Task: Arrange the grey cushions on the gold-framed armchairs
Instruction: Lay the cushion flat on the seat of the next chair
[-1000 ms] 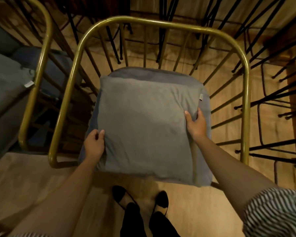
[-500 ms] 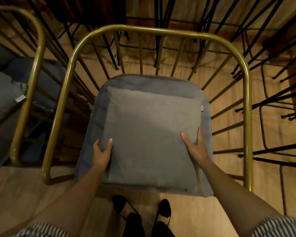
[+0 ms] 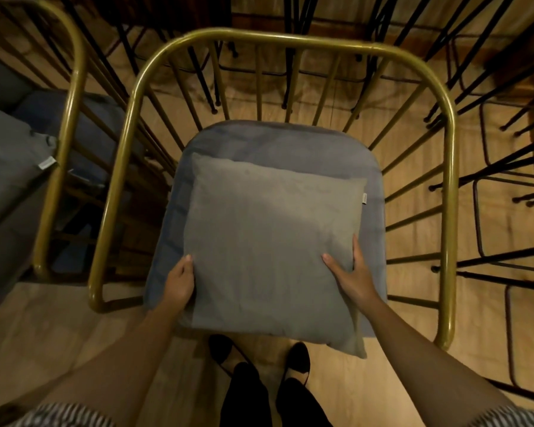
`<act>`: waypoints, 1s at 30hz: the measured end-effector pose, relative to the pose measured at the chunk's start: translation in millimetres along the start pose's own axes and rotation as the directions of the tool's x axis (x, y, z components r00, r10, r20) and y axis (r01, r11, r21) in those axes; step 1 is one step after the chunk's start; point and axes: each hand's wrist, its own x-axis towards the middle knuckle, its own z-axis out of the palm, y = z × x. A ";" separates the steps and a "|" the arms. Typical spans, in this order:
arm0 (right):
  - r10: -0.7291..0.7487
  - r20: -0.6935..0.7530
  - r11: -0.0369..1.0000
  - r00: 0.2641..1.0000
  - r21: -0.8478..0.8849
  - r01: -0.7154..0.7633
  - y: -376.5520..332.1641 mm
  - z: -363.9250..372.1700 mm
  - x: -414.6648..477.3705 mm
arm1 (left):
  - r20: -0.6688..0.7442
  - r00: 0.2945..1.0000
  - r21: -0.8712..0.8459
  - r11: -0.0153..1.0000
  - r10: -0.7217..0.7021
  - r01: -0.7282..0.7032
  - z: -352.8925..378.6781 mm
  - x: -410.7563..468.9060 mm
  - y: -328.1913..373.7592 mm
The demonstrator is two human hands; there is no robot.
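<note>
A square grey cushion (image 3: 269, 238) lies flat on the blue-grey seat (image 3: 278, 140) of a gold-framed armchair (image 3: 290, 38) directly below me. Its near edge overhangs the seat's front. My left hand (image 3: 179, 280) grips the cushion's left edge near the front corner. My right hand (image 3: 350, 277) rests on its right side, thumb along the edge, fingers spread on top. A small label sticks out of the cushion's right edge. A second gold-framed armchair (image 3: 71, 97) stands at the left with another grey cushion (image 3: 7, 161) on it.
Black metal chair legs and frames (image 3: 490, 186) crowd the wooden floor behind and to the right of the armchair. My feet in black shoes (image 3: 259, 355) stand just in front of the seat.
The cushion has come down and flattened onto the seat, sliding toward me. Both hands slid back along its sides to the near corners.
</note>
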 end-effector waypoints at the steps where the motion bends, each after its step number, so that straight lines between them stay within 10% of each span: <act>1: 0.008 0.008 1.000 1.000 0.000 -0.008 -0.3 -0.5 1.9 | 0.013 1.000 0.001 1.000 0.011 -0.011 0.8 -1.2 2.3; 15: 0.046 0.064 0.986 0.997 -0.164 -0.035 -20.5 -12.7 -0.5 | 0.183 0.983 -0.059 0.998 0.030 -0.019 -23.2 -26.7 12.6; 30: -0.417 0.398 0.588 0.817 -0.568 0.576 -247.8 95.6 -66.9 | -0.331 0.900 0.012 0.955 0.285 -0.298 -191.9 -143.4 102.3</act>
